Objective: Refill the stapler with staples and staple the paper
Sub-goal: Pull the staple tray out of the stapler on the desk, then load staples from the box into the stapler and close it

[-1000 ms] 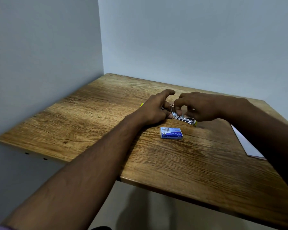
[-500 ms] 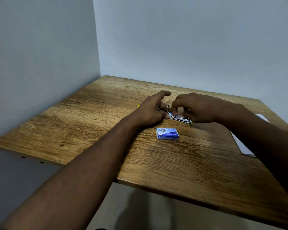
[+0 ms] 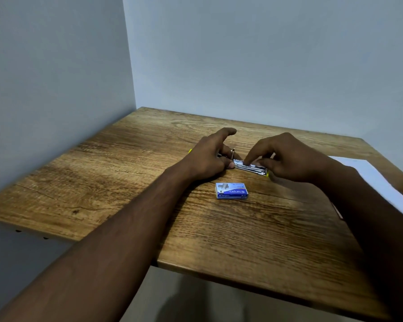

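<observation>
Head view: your left hand (image 3: 209, 156) pins rear of stapler (image 3: 250, 167) to table (image 3: 126, 182), fingers closed on it. Your right hand (image 3: 286, 159) has dropped since a second ago; its fingertips (image 3: 248, 161) now press staple strip into open metal channel, pinched shut on it. Loading looks nearly done; closing stapler likely next. Staple box (image 3: 231, 190) lies just near side of stapler, apart from it. Paper (image 3: 377, 180) waits right of stapler, untouched.

two bare, sleeveless forearms (image 3: 130, 228)
</observation>
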